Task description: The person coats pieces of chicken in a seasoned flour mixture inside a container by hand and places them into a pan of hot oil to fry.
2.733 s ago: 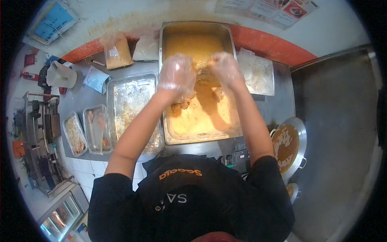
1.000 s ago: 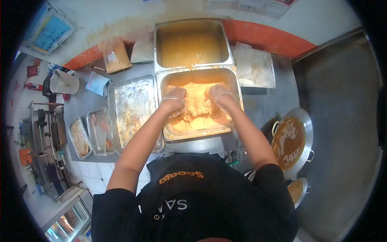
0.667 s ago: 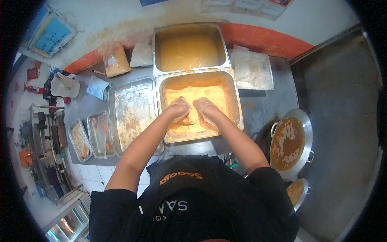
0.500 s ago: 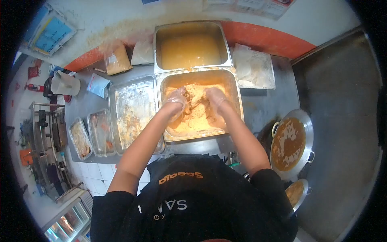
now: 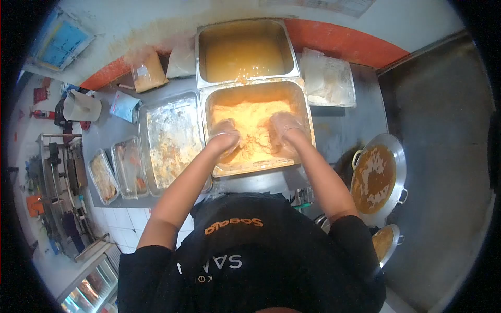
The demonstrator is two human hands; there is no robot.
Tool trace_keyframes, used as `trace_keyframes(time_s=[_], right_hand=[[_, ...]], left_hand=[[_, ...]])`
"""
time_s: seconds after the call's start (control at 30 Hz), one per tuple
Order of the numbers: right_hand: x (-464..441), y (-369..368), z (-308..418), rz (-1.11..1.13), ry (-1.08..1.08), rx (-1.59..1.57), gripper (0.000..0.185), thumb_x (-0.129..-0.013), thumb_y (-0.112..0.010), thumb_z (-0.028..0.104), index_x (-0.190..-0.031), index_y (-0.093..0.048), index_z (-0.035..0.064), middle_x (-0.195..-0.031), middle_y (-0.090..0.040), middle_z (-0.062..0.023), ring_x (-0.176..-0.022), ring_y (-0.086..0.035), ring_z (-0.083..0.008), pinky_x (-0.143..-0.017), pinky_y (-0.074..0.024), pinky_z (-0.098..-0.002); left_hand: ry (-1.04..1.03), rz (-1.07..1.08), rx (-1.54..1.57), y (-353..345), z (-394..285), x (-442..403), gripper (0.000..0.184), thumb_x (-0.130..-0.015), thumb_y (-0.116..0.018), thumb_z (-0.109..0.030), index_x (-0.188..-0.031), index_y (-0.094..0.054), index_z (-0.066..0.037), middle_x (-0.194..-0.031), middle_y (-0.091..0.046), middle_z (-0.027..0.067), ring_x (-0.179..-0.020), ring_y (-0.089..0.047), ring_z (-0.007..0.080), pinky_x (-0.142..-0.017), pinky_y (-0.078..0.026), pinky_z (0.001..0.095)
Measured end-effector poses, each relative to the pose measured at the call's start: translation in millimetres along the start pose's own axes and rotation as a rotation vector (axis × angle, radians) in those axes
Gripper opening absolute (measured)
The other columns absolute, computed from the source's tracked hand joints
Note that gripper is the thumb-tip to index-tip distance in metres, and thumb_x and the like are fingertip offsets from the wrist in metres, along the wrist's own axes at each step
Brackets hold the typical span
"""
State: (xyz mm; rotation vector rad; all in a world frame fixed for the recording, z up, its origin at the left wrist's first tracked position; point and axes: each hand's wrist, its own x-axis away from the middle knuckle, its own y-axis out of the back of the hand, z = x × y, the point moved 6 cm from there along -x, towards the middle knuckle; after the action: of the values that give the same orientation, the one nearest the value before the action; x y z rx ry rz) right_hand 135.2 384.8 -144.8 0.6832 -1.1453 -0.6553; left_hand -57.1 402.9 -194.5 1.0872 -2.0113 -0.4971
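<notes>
A steel pan [image 5: 205,112] of orange-tinted flour [image 5: 249,110] stands directly in front of me. Both my hands are inside it, in clear plastic gloves. My left hand [image 5: 225,136] presses into the flour near the left wall, and my right hand [image 5: 285,128] does the same on the right. Flour hides the fingertips of both, so I cannot see what they hold, if anything. Between them the flour is heaped and uneven. Touching this pan's far edge is a second steel pan [image 5: 198,61] holding yellowish, cloudy liquid [image 5: 248,55].
Left of the pans lie a large flour-smeared tray [image 5: 175,122] and two smaller plastic containers [image 5: 127,167] [image 5: 103,175]. A white jug [image 5: 82,106] and bags of powder [image 5: 147,72] stand farther back. To the right are a bag on a tray [image 5: 329,81] and two oil-filled woks [image 5: 373,177] [image 5: 384,245].
Clumpy, coated pieces showed between my hands before; now flour covers that spot. My right hand has sunk lower and nearer to me. The whole view has shifted slightly.
</notes>
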Motion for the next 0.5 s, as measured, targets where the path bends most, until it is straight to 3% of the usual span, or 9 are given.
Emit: trace_keyframes(time_s=[0.07,0.13,0.2,0.23,0.3,0.37,0.43,0.47,0.5], right_hand=[[26.2,-10.2,-20.4,-0.012,-0.439,-0.626,0.039,-0.087,-0.047,0.032,-0.099,-0.067,0.0008,-0.103,-0.064,-0.0264,-0.095,-0.064,-0.0369,-0.081,-0.0482,-0.0442],[15.6,-42.6,-18.7,-0.081,-0.302,-0.576,0.039,-0.088,-0.045,0.031,-0.098,-0.067,-0.0007,-0.103,-0.065,-0.0243,-0.092,-0.064,-0.0335,-0.081,-0.0484,-0.0425],[-1.7,-57.5,-6.7,-0.187,-0.114,-0.513,0.041,-0.088,-0.043,0.030,-0.097,-0.066,-0.0034,-0.101,-0.065,-0.0224,-0.091,-0.064,-0.0289,-0.079,-0.0485,-0.0401],[-5.6,-63.0,-0.7,-0.192,-0.113,-0.513,0.041,-0.088,-0.043,0.030,-0.097,-0.066,-0.0034,-0.101,-0.065,-0.0224,-0.091,-0.064,-0.0289,-0.079,-0.0485,-0.0401],[2.0,-44.5,13.0,-0.203,-0.136,-0.795,0.036,-0.089,-0.049,0.032,-0.090,-0.063,-0.0012,-0.087,-0.064,-0.0179,-0.081,-0.060,-0.0284,-0.074,-0.0470,-0.0389],[5.8,-27.0,10.7,-0.218,-0.132,-0.896,0.033,-0.089,-0.051,0.031,-0.086,-0.061,-0.0006,-0.081,-0.063,-0.0162,-0.077,-0.058,-0.0285,-0.071,-0.0465,-0.0385],[-6.7,-17.9,-2.8,-0.333,0.036,-0.791,0.033,-0.088,-0.051,0.031,-0.087,-0.061,-0.0001,-0.084,-0.064,-0.0174,-0.080,-0.059,-0.0292,-0.072,-0.0460,-0.0402],[-8.8,-3.3,-8.2,-0.371,-0.098,-0.584,0.032,-0.084,-0.054,0.030,-0.090,-0.064,0.0000,-0.089,-0.066,-0.0189,-0.085,-0.062,-0.0301,-0.074,-0.0468,-0.0411],[0.8,14.1,-16.4,-0.422,-0.270,-0.781,0.031,-0.083,-0.054,0.029,-0.092,-0.065,0.0006,-0.091,-0.066,-0.0192,-0.087,-0.062,-0.0304,-0.075,-0.0473,-0.0414]], left_hand=[[-0.085,0.151,0.013,-36.0,15.6,-10.4,0.030,-0.072,-0.056,-0.013,-0.097,-0.061,0.001,-0.095,-0.065,0.0225,-0.082,-0.063,0.0315,-0.070,-0.049,0.0410],[-0.182,0.299,0.015,-42.1,-1.4,-1.8,0.027,-0.073,-0.056,-0.012,-0.095,-0.061,0.000,-0.091,-0.065,0.0205,-0.077,-0.062,0.0285,-0.066,-0.049,0.0407],[0.405,0.266,0.823,-35.5,-15.4,24.5,0.016,-0.080,-0.050,-0.004,-0.093,-0.059,0.001,-0.067,-0.054,0.0104,-0.071,-0.056,0.0203,-0.062,-0.045,0.0327],[0.401,0.263,0.821,-37.7,-16.5,26.9,0.016,-0.080,-0.050,-0.004,-0.093,-0.059,0.001,-0.067,-0.054,0.0104,-0.071,-0.056,0.0203,-0.062,-0.045,0.0327],[0.503,0.205,1.051,-39.5,-13.8,24.4,0.032,-0.084,-0.048,-0.008,-0.113,-0.060,-0.005,-0.101,-0.064,0.0133,-0.079,-0.058,0.0210,-0.069,-0.048,0.0334],[0.443,0.102,1.125,-36.3,-15.7,18.7,0.039,-0.085,-0.047,-0.007,-0.122,-0.056,-0.006,-0.108,-0.063,0.0144,-0.086,-0.058,0.0205,-0.075,-0.048,0.0318],[0.401,0.005,1.200,-24.2,-18.8,23.4,0.047,-0.085,-0.046,-0.006,-0.132,-0.052,-0.007,-0.116,-0.061,0.0155,-0.092,-0.057,0.0200,-0.081,-0.047,0.0302],[0.301,0.002,1.005,-1.4,-31.2,29.4,0.052,-0.085,-0.047,-0.006,-0.137,-0.047,-0.007,-0.121,-0.059,0.0165,-0.097,-0.056,0.0196,-0.085,-0.046,0.0297],[0.200,0.001,0.806,15.8,-39.1,30.1,0.057,-0.085,-0.048,-0.005,-0.142,-0.042,-0.008,-0.127,-0.056,0.0175,-0.102,-0.055,0.0193,-0.089,-0.045,0.0292]])
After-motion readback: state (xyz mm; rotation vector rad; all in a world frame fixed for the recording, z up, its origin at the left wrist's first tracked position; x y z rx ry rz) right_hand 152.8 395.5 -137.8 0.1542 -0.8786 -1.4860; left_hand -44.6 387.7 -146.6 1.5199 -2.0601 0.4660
